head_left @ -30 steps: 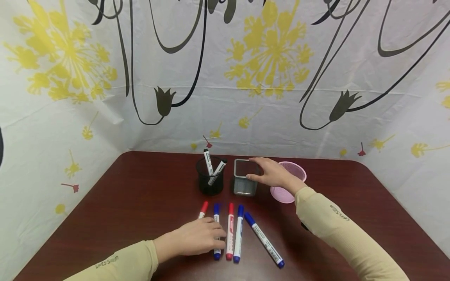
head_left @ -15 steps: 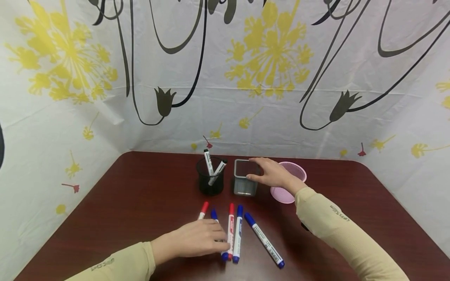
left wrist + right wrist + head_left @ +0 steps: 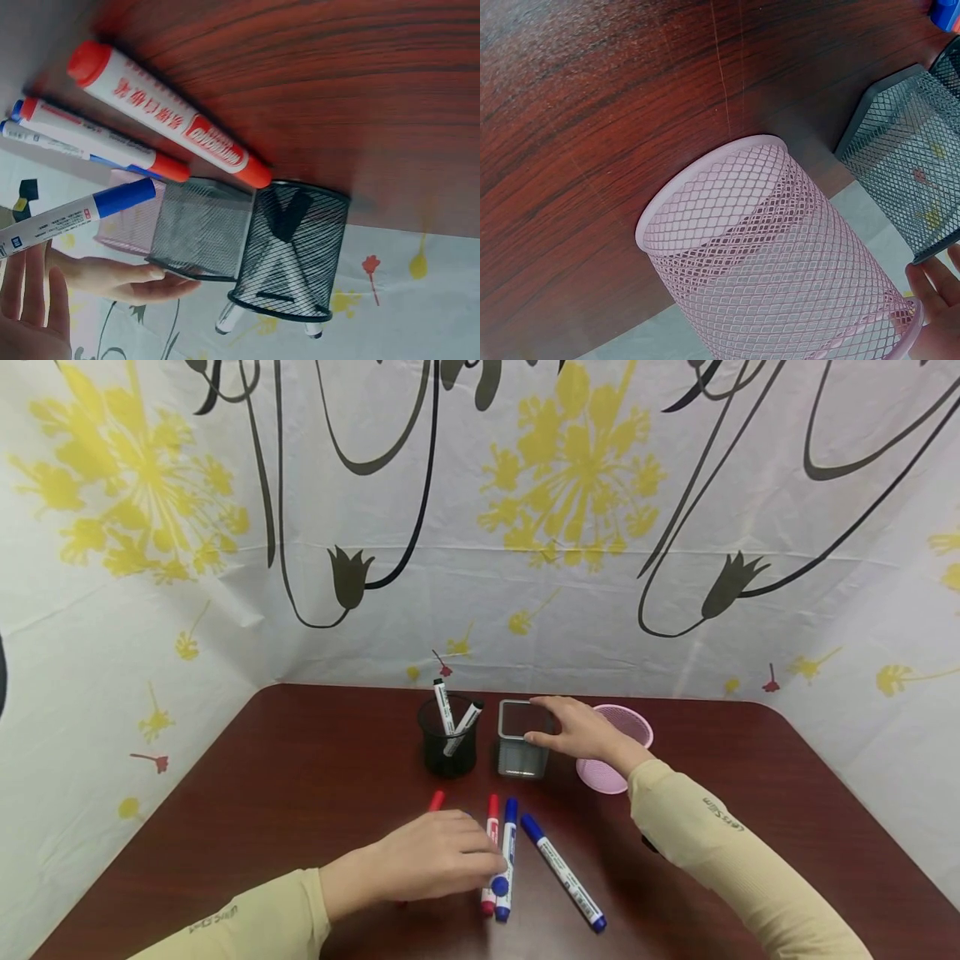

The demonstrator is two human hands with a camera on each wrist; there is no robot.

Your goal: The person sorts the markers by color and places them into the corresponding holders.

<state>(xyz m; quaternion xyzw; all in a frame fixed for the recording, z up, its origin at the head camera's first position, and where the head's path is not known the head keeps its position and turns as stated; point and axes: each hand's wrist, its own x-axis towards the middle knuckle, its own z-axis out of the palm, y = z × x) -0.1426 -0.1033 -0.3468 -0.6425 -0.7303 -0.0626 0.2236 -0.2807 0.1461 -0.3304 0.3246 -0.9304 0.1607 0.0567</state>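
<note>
My left hand [image 3: 435, 856] holds a blue whiteboard marker [image 3: 56, 225] raised off the table; in the head view only its blue end shows below the fingers. Partly under that hand lies a red marker [image 3: 161, 109]. Just to the right, another red marker [image 3: 492, 817] and a blue marker [image 3: 510, 835] lie side by side. My right hand [image 3: 581, 727] spans the top of a grey square mesh pen holder [image 3: 522, 758], thumb at the near rim and fingers at the far rim. The holder stands upright.
A black round mesh pen holder [image 3: 450, 756] with two white markers in it stands left of the grey one. A pink mesh pen holder [image 3: 772, 262] is to the right, behind my right forearm. Another blue marker [image 3: 566, 877] lies slanted on the dark wooden table [image 3: 337, 760].
My left hand has taken the blue marker from between the red ones, lifting it and moving slightly right and up. The right hand stays at the grey pen holder.
</note>
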